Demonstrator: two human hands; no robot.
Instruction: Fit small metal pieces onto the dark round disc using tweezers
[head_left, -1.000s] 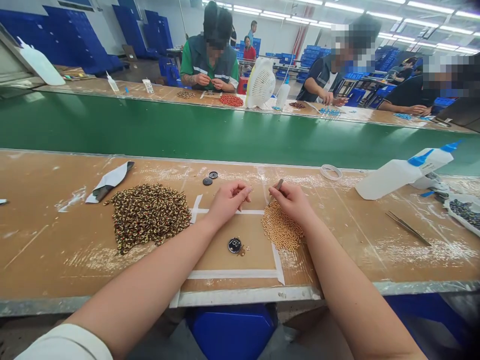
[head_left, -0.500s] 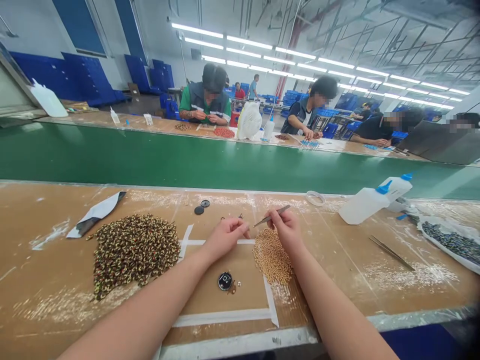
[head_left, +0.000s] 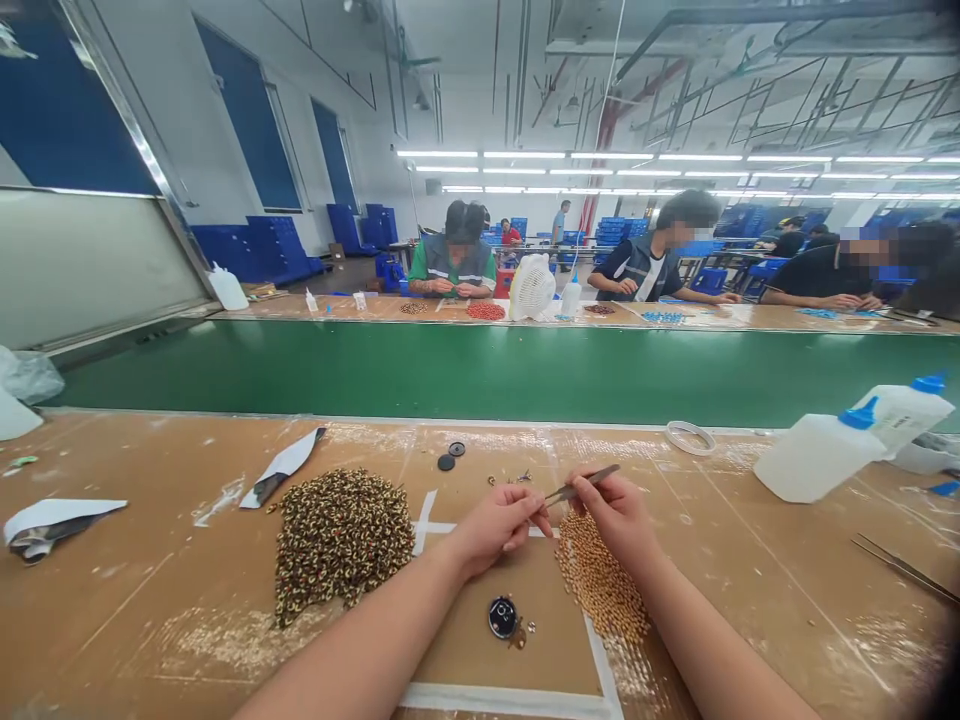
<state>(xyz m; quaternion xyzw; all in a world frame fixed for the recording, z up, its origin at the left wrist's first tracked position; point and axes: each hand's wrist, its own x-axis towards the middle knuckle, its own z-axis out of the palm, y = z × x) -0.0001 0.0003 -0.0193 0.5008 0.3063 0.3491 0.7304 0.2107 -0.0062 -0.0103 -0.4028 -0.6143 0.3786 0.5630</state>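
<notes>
i have the right hand gripping a pair of tweezers between thumb and fingers, slanted so the tips point at the left hand. the left hand is closed, thumb and fingertips drawn together right by those tips; from here i cannot tell whether something tiny sits in the pinch. in my view the right hand overlaps the edge of a pile of tan beads, and i cannot tell whether it touches them. to the left of the left hand i see a pile of dark and gold bits. on the near side of both hands a small black dish lies on the table, inside an outline of white tape. well off to the right are two white bottles with blue tops. beyond, a green belt runs across.
</notes>
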